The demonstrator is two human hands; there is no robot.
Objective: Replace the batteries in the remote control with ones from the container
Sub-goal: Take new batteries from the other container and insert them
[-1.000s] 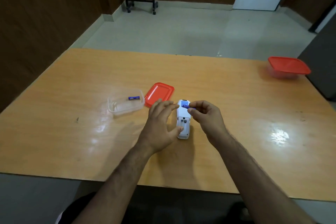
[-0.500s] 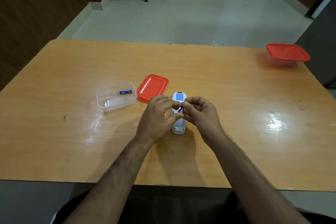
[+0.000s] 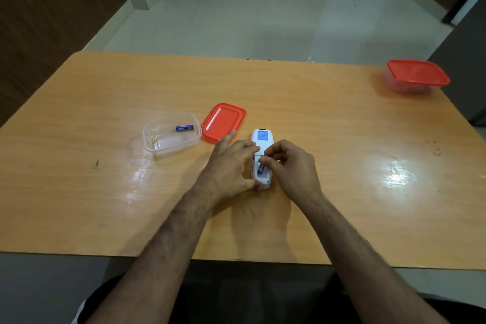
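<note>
Between both hands, the remote (image 3: pixel 262 139) lies back-up; right hand (image 3: pixel 292 168) pinches a battery (image 3: pixel 260 169) into it; left hand (image 3: pixel 231 166) steadies it.

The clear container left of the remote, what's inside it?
One blue battery lies inside the clear container, near its far wall. Nothing covers the interior; its red lid lies beside it.

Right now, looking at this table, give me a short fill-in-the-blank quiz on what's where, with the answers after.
1. The open clear container holds ____ blue battery.
2. The loose red lid lies between the clear container and the ____.
3. The right hand pinches a blue battery at the remote's open ____ compartment.
4. The closed container at the table's far right corner has a ____ lid.

Answers: one; remote control; battery; red
</note>
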